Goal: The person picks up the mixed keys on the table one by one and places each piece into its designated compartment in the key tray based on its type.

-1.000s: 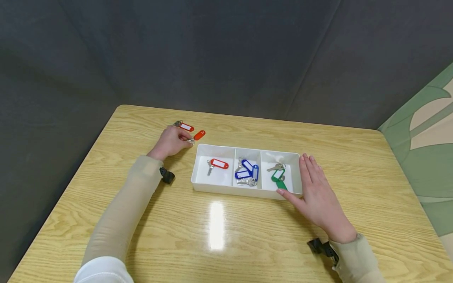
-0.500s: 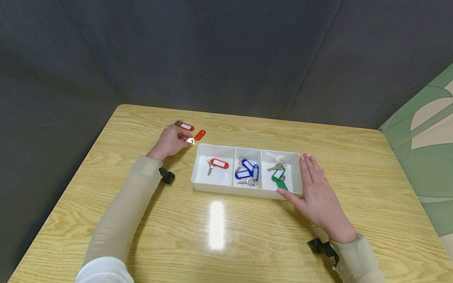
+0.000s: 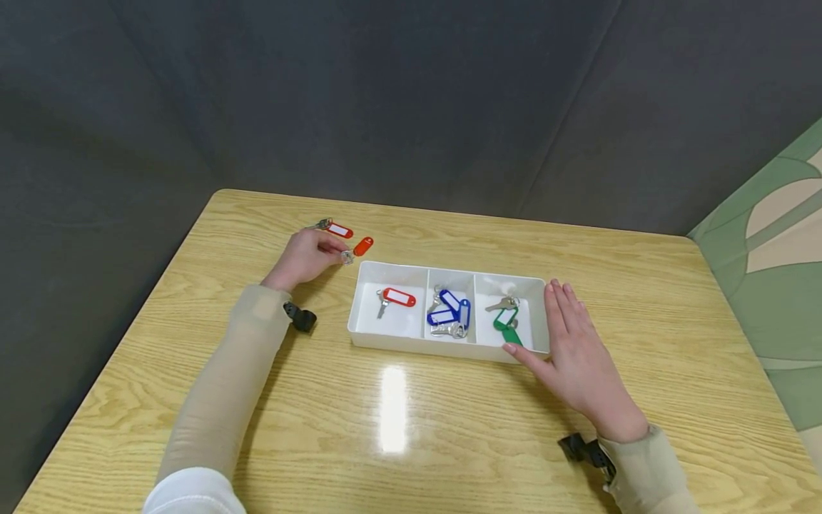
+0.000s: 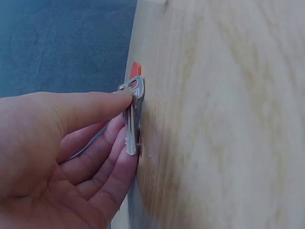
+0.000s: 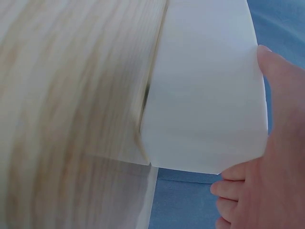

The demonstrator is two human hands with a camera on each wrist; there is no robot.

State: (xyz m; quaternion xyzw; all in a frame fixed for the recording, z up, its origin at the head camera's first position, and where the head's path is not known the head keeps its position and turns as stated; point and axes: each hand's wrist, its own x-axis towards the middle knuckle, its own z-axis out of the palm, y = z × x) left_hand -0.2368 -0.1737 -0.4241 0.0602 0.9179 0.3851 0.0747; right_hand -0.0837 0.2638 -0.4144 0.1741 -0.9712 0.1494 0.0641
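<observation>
My left hand pinches a silver key between thumb and fingers, low over the table left of the tray. From the key's ring a red key tag points away to the right. Just beyond the hand lies another key with a red tag. My right hand rests against the right end of a white three-compartment tray, fingers straight along its side and thumb at the front rim. The right wrist view shows the tray's outer wall beside that hand.
In the tray's left compartment lies a key with a red tag. The middle one holds several blue-tagged keys, the right one green-tagged keys. The wooden table ends at a dark curtain at the back.
My left hand has shifted very slightly left, the key in its fingers turning so that its bright glint is gone. My right hand and the tray stay put.
</observation>
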